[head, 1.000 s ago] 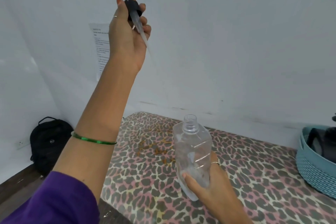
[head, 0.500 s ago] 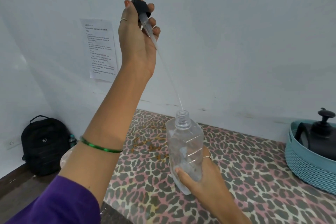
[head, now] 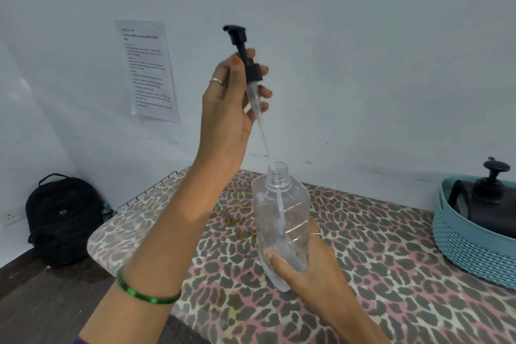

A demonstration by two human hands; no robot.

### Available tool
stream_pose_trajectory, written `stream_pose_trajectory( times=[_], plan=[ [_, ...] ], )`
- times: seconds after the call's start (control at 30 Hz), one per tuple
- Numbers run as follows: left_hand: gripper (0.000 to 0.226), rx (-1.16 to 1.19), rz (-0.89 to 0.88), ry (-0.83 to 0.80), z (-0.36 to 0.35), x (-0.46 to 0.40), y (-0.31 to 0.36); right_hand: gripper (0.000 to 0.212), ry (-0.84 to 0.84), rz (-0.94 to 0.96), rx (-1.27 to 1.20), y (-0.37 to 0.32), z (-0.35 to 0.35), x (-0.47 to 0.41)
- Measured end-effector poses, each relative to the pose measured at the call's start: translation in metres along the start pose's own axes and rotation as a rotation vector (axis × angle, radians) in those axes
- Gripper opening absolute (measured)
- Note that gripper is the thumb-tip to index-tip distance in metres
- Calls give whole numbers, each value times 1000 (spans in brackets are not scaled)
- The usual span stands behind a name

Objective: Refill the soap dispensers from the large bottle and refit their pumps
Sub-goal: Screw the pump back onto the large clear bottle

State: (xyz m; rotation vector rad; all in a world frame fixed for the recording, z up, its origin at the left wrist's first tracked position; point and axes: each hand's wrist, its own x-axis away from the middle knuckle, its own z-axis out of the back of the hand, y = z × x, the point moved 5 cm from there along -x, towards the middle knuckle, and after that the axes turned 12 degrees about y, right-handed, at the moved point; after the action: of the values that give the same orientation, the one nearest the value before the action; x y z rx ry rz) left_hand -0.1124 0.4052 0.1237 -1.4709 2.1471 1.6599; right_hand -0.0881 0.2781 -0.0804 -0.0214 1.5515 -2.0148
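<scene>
Left hand (head: 231, 109) pinching black pump with clear dip tube (head: 252, 72), tube tip already inside tilted clear plastic dispenser bottle (head: 282, 220), gripped near-centre by right hand (head: 304, 265). Risk: misaligned collar cross-threading; tube bending against wall.

One clear dispenser bottle (head: 282, 220), two black pumps (head: 245, 56) (head: 492, 181), one blue basket (head: 469, 246), one backpack (head: 62, 218).

A printed sheet (head: 147, 71) on the far wall carries numbered lines too blurred to read; the backpack (head: 63, 218) at left bears a small, illegible logo
</scene>
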Motion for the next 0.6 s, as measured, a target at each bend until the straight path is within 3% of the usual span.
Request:
stream_pose_trajectory(
  times=[0.27, 0.43, 0.6],
  plan=[
    [33, -271, 22, -148, 14, 37, -18, 81, 14, 22, 18, 5, -2, -1],
    [31, -296, 2, -129, 18, 41, -18, 67, 6, 10, -13, 4, -1, -1],
    [31, -344, 15, -152, 16, 50, -23, 69, 10, 11, -18, 5, -2, -1]
  ],
)
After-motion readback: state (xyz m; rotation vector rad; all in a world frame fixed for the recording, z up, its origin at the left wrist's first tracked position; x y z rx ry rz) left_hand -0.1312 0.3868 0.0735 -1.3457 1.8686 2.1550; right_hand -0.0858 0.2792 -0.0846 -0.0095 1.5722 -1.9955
